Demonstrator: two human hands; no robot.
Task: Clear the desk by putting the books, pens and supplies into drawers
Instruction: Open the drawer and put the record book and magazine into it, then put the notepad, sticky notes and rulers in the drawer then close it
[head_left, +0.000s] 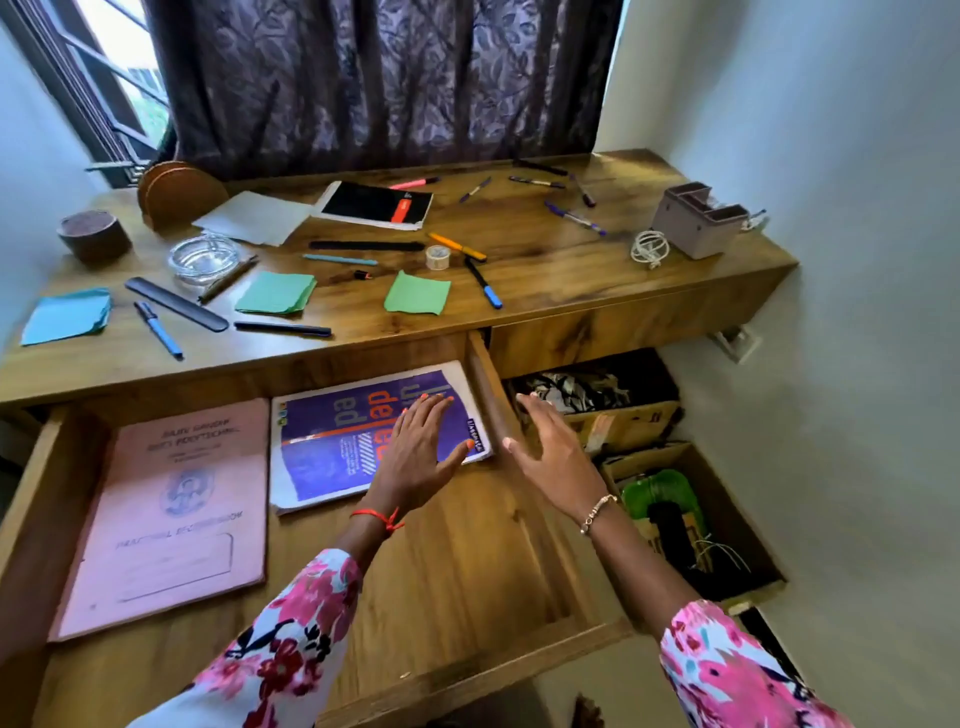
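Observation:
The wide wooden drawer (467, 561) is pulled out below the desk (571, 270). Inside it lie a pink record book (166, 519) on the left and a purple book (332, 452) on the right. My left hand (421, 447) lies flat with straight fingers on the purple book. My right hand (556, 452) hovers spread and empty over the drawer's right wall. On the desktop remain a black notebook (374, 205), white papers (254, 215), several pens such as a blue one (158, 328), rulers (176, 304), sticky-note pads (275, 292) and a tape roll (437, 256).
A glass ashtray (203, 255), a round brown box (93, 235), a grey organiser (698, 218) and a coiled white cable (649, 248) also sit on the desk. Cardboard boxes (691, 519) of clutter stand on the floor to the right, under the desk's shut right drawer (623, 327).

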